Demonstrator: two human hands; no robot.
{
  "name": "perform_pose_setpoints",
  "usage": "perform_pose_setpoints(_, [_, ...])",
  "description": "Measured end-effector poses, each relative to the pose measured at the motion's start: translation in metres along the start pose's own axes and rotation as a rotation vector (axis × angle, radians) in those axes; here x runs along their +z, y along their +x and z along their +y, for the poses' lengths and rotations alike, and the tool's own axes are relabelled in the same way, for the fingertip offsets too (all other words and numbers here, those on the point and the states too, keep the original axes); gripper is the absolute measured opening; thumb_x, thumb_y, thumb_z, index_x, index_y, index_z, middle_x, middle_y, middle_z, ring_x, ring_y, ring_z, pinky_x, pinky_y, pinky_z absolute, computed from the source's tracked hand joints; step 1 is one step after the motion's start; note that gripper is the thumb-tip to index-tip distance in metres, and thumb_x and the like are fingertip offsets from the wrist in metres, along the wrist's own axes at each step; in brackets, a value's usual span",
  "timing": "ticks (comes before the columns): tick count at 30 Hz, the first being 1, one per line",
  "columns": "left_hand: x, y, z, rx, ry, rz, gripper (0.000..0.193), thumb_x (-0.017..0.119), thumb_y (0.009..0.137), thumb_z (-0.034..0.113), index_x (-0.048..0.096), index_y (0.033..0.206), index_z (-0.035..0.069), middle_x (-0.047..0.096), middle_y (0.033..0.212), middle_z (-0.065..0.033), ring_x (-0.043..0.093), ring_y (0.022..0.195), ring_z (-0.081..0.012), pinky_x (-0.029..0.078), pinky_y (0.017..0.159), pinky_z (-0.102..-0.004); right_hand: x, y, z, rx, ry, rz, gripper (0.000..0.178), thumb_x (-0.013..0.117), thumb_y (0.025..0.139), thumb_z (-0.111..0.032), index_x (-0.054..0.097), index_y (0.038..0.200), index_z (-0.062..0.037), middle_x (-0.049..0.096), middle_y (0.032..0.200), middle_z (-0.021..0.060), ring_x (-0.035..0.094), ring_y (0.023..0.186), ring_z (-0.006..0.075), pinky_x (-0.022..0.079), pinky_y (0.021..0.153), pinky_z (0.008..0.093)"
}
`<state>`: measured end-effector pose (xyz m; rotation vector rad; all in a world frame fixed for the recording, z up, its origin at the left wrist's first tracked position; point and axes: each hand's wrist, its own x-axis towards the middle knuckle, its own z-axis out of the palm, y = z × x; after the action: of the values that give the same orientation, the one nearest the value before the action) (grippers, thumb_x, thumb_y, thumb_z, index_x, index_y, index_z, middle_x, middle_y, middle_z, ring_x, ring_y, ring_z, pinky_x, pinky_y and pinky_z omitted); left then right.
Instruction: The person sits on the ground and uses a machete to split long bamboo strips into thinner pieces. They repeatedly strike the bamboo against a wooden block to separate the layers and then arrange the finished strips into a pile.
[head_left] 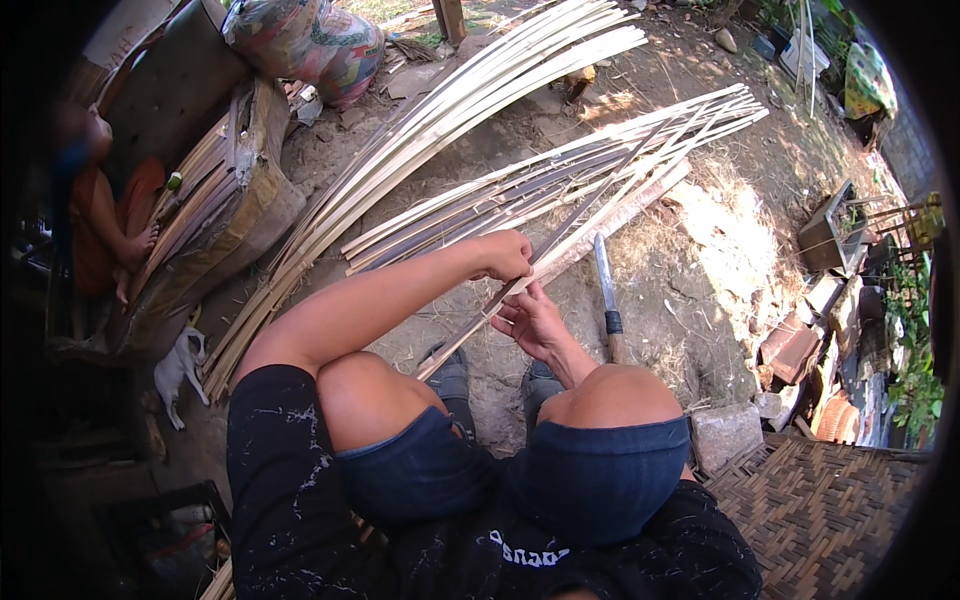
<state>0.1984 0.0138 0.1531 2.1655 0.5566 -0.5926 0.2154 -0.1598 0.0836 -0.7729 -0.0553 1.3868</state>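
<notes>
Between my knees I hold a long bamboo strip [462, 337] that slants from lower left to upper right. My left hand [503, 256] is closed on it, with fingers pinched. Just below, my right hand [536, 322] grips the same strip from beneath, thumb and fingers around it. Past my hands, pale and dark lengths spread apart toward the upper right; whether all belong to the held strip is hard to tell. A long knife [604, 278] with a dark-bound handle lies on the ground right of my hands, its blade pointing away.
Pale bamboo strips [400, 150] lie in a long bundle at left; a second bundle [480, 205] lies ahead. A worn sofa [265, 190] holds more strips and a seated person. A white cat [181, 372] lies nearby. A woven mat [820, 510] and bricks [790, 347] are at right.
</notes>
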Motion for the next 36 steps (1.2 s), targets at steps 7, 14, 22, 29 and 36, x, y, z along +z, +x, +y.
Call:
perform_pose_setpoints(7, [-0.008, -0.007, 0.002, 0.071, -0.098, -0.017, 0.035, 0.072, 0.087, 0.027, 0.068, 0.113, 0.004, 0.07, 0.1, -0.0151, 0.065, 0.092, -0.0225, 0.051, 0.078, -0.0358, -0.01, 0.011, 0.002, -0.056, -0.087, -0.004, 0.054, 0.046, 0.097, -0.006, 0.027, 0.146, -0.0187, 0.059, 0.117, 0.0131, 0.066, 0.106, 0.0278, 0.055, 0.088, 0.0403])
perform_pose_setpoints(14, [-0.019, -0.036, -0.013, -0.078, -0.323, 0.071, 0.043, 0.064, 0.096, 0.034, 0.063, 0.125, 0.002, 0.067, 0.102, -0.0117, 0.062, 0.092, -0.0178, 0.053, 0.077, -0.031, -0.001, -0.008, -0.013, -0.044, 0.011, -0.139, 0.058, 0.054, 0.097, -0.004, 0.027, 0.146, -0.0198, 0.055, 0.126, 0.0126, 0.061, 0.119, 0.0307, 0.053, 0.096, 0.0416])
perform_pose_setpoints(22, [0.025, -0.086, -0.003, 0.014, -0.814, -0.01, 0.043, 0.065, 0.097, 0.035, 0.063, 0.129, 0.006, 0.068, 0.101, -0.0038, 0.062, 0.082, -0.0113, 0.05, 0.069, -0.0274, -0.014, -0.017, -0.029, -0.039, -0.15, -0.266, 0.057, 0.063, 0.097, -0.007, 0.031, 0.143, -0.0169, 0.056, 0.128, 0.0107, 0.062, 0.117, 0.0233, 0.054, 0.1, 0.0388])
perform_pose_setpoints(29, [0.042, -0.083, -0.018, 0.176, -0.558, 0.276, 0.028, 0.067, 0.096, 0.028, 0.076, 0.103, 0.002, 0.069, 0.081, -0.0033, 0.057, 0.072, -0.008, 0.047, 0.064, -0.0267, -0.012, -0.026, -0.042, 0.033, -0.187, -0.267, 0.055, 0.061, 0.098, -0.009, 0.031, 0.144, -0.0146, 0.058, 0.122, 0.0114, 0.066, 0.107, 0.0226, 0.058, 0.093, 0.0358])
perform_pose_setpoints(36, [0.069, -0.087, -0.048, 0.197, -0.621, 0.437, 0.026, 0.065, 0.097, 0.023, 0.073, 0.103, -0.001, 0.07, 0.082, -0.0021, 0.057, 0.076, -0.0069, 0.047, 0.068, -0.0259, -0.005, -0.019, -0.046, -0.145, -0.374, 0.3, 0.049, 0.071, 0.094, -0.035, 0.045, 0.121, -0.0046, 0.059, 0.092, 0.0106, 0.063, 0.073, 0.0135, 0.056, 0.065, 0.0287])
